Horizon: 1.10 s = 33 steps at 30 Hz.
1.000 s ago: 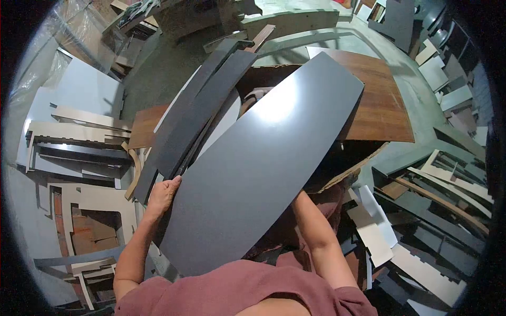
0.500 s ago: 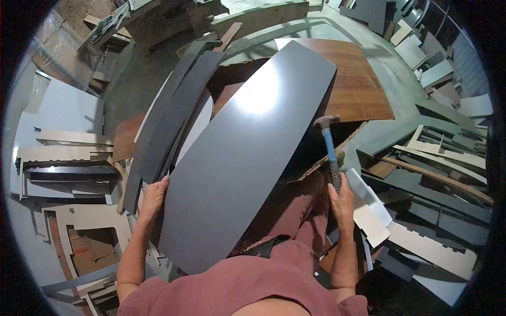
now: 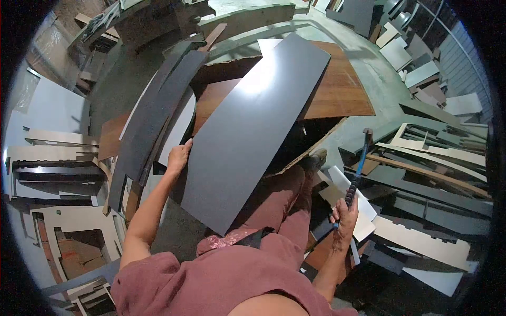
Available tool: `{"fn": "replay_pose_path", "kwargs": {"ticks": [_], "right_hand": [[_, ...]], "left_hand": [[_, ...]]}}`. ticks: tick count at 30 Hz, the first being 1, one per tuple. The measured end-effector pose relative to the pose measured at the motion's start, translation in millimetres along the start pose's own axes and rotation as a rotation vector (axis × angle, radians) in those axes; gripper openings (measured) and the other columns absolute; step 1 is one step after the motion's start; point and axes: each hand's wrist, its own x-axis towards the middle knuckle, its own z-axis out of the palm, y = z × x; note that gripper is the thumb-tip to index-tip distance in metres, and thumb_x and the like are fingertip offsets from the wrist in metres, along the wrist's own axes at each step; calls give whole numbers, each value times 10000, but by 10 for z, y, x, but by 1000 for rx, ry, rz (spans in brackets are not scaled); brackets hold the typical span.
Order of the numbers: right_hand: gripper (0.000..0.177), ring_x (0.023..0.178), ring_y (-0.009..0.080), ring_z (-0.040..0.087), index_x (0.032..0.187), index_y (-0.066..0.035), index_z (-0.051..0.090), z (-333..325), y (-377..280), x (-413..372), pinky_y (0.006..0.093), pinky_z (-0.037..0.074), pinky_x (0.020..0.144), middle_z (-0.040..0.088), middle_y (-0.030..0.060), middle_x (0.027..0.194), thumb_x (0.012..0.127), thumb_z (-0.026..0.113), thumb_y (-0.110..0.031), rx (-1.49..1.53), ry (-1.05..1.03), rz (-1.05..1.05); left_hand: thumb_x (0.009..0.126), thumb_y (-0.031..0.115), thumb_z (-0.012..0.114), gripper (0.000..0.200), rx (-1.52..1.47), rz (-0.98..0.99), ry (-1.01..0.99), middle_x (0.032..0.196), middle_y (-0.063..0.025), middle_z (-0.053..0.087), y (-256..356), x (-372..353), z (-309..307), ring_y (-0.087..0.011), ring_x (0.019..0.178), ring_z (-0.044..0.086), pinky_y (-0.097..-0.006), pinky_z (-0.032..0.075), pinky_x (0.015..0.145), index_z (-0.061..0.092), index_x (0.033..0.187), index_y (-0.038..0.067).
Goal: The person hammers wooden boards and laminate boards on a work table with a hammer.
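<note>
A long grey panel (image 3: 247, 131) lies tilted across the middle, its near corner close to my lap. My left hand (image 3: 179, 157) is closed on the panel's left edge. In my right hand (image 3: 345, 215) is a hammer (image 3: 359, 167) with a blue and black handle, held upright off to the right of the panel, its head up and touching nothing. Beneath the panel, a brown wood-grain board (image 3: 342, 87) shows on the right, beside a dark opening with a ragged edge.
Long dark boards (image 3: 155, 113) lean just left of the panel. Cut pale frames (image 3: 79, 237) lie at the far left. Stacked offcuts (image 3: 421, 237) fill the right side, with more white pieces (image 3: 421, 73) at the upper right.
The hammer and my right hand have swung right and down, away from the panel. The grey panel's near end has moved up and right, with my left hand on its edge.
</note>
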Motion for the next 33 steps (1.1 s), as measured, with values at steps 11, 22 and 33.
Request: {"fn": "replay_pose_path", "kwargs": {"ticks": [11,22,33], "right_hand": [[363,433,42,327,1204,-92,387,243,198,-225,183,286,360,390,-11,680,885,545,-165,207,-55,60],[337,382,42,305,1178,-102,398,343,588,-376,193,288,327,378,-22,626,884,540,-185,39,-115,199],[295,390,40,321,1147,-109,428,488,419,-414,185,279,338,383,-20,613,878,536,-161,49,-64,208]], "left_hand": [[888,469,447,538,78,35,-61,827,-258,605,-303,52,226,-418,809,591,-455,440,679,641,823,-29],[895,293,492,346,-30,193,72,885,-228,624,-324,-879,-370,-382,853,596,-419,458,765,600,1010,-15],[922,495,414,586,-1267,-720,-379,1205,-167,505,-581,-1725,405,-298,1106,513,-489,420,927,389,1251,11]]}}
